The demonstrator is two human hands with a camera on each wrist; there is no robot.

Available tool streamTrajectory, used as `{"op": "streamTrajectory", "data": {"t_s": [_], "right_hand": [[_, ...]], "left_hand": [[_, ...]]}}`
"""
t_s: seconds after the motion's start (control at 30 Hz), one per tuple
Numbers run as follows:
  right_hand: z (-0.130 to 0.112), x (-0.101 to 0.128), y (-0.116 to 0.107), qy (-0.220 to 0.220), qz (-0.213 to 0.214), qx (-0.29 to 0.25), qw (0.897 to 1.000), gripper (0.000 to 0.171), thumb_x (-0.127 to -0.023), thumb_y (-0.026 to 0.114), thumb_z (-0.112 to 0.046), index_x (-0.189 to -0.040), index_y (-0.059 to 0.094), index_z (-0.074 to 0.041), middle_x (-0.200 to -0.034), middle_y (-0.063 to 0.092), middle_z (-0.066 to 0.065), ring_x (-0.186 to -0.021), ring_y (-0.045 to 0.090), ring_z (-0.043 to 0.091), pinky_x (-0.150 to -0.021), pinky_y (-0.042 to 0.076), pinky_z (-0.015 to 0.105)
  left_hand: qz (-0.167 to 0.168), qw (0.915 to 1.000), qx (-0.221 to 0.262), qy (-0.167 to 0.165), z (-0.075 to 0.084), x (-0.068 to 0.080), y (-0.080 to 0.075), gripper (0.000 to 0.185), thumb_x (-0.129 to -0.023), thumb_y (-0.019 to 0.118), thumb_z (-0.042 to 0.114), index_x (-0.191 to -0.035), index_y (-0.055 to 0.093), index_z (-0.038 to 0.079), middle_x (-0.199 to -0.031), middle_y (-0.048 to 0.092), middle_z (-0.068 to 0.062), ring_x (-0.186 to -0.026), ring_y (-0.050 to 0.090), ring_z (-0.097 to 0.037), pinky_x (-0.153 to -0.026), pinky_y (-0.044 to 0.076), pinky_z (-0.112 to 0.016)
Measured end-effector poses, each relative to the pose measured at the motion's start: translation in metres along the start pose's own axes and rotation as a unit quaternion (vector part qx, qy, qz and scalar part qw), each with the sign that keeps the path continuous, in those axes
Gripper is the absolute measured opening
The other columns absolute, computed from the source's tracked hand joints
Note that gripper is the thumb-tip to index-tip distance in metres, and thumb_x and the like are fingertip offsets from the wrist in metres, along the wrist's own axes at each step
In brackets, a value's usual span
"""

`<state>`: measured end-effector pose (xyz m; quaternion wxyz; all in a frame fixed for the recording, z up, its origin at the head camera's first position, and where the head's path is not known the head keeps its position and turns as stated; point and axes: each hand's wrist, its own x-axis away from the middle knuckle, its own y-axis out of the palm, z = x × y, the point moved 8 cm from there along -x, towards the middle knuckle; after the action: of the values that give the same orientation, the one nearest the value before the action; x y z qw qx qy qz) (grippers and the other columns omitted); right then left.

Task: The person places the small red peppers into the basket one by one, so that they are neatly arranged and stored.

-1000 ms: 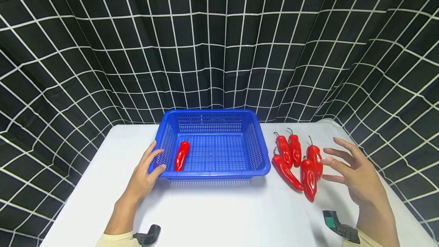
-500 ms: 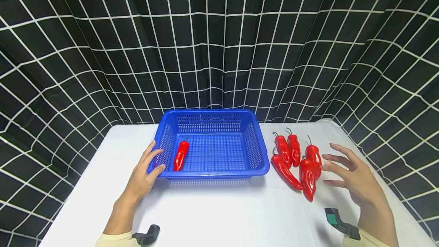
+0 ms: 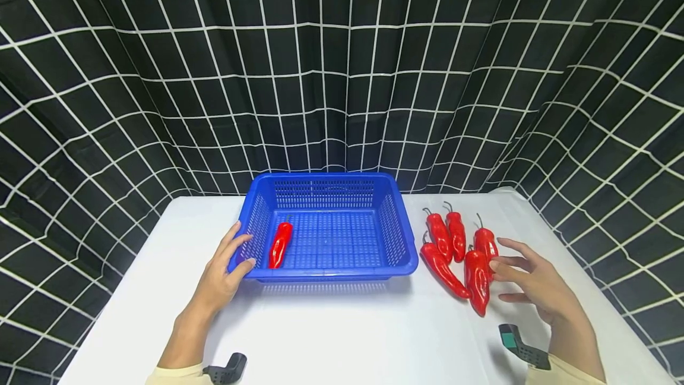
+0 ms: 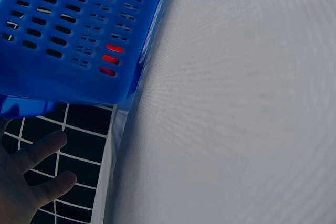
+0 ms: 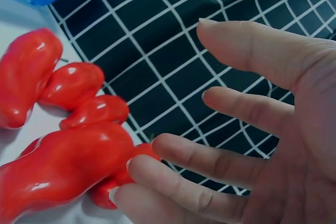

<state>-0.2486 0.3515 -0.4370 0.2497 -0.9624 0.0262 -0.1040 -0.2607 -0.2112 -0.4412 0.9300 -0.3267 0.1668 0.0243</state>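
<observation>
A blue perforated basket [image 3: 326, 272] stands on the table, with one red pepper [image 3: 280, 245] lying in its left part. My left hand [image 3: 219, 278] is at the basket's front left corner, fingers spread; in the left wrist view its fingertips [image 4: 63, 181] look apart from the basket wall [image 4: 79, 85]. Several red peppers lie together right of the basket. Beside the front pepper [image 3: 477, 281] and the rear right pepper [image 3: 483, 242], my right hand [image 3: 540, 287] reaches in with fingers spread. Right wrist view: fingertips [image 5: 140, 165] overlap the nearest peppers [image 5: 73, 161]; contact is unclear.
A white cloth covers the table [image 3: 342, 331]. Behind it and along both sides hangs a black curtain with a white grid [image 3: 342, 76]. The left pepper [image 3: 442, 269] and two back peppers lie between the basket and my right hand.
My right hand has moved left and slightly down toward the peppers, its fingertips now beside the right-hand ones. The left hand stays at the basket corner. The view has shifted slightly.
</observation>
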Motion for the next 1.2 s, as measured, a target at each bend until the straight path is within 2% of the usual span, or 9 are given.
{"op": "streamTrajectory", "data": {"t_s": [0.27,0.6,0.87,1.2], "right_hand": [[0.010,-0.007,0.007,0.042,-0.012,0.018,0.999,0.096,-0.084,0.071,-0.046,-0.153,0.017,-0.006,-0.136,0.038,0.037,-0.103,0.061,0.043,-0.068,0.057,0.045],[0.018,-0.012,0.014,0.066,-0.021,0.027,0.997,0.092,-0.084,0.073,-0.040,-0.151,0.022,-0.004,-0.133,0.040,0.036,-0.098,0.062,0.039,-0.069,0.057,0.046],[0.020,-0.017,0.018,0.068,-0.011,0.045,0.997,0.088,-0.085,0.073,-0.036,-0.149,0.024,-0.001,-0.130,0.040,0.038,-0.099,0.059,0.044,-0.066,0.057,0.047],[0.018,-0.020,0.026,0.067,-0.013,0.069,0.995,0.089,-0.081,0.077,-0.032,-0.148,0.027,-0.001,-0.130,0.039,0.037,-0.098,0.058,0.045,-0.064,0.057,0.046]], "left_hand": [[0.003,1.0000,-0.001,0.005,0.000,-0.001,-0.002,0.047,-0.090,0.059,0.020,-0.135,0.052,0.009,-0.157,0.023,-0.003,-0.140,0.022,-0.038,-0.102,0.023,-0.068],[-0.006,1.0000,-0.005,-0.003,0.001,-0.001,-0.001,0.048,-0.091,0.059,0.023,-0.136,0.051,0.009,-0.158,0.022,-0.003,-0.141,0.021,-0.038,-0.103,0.022,-0.067],[-0.001,1.0000,-0.006,0.002,0.003,0.000,-0.003,0.047,-0.091,0.059,0.022,-0.135,0.052,0.008,-0.157,0.023,-0.006,-0.141,0.021,-0.039,-0.103,0.022,-0.067],[0.000,1.0000,-0.006,-0.001,0.004,0.002,-0.002,0.047,-0.091,0.058,0.023,-0.135,0.052,0.008,-0.157,0.024,-0.006,-0.141,0.021,-0.038,-0.103,0.022,-0.067]]}}
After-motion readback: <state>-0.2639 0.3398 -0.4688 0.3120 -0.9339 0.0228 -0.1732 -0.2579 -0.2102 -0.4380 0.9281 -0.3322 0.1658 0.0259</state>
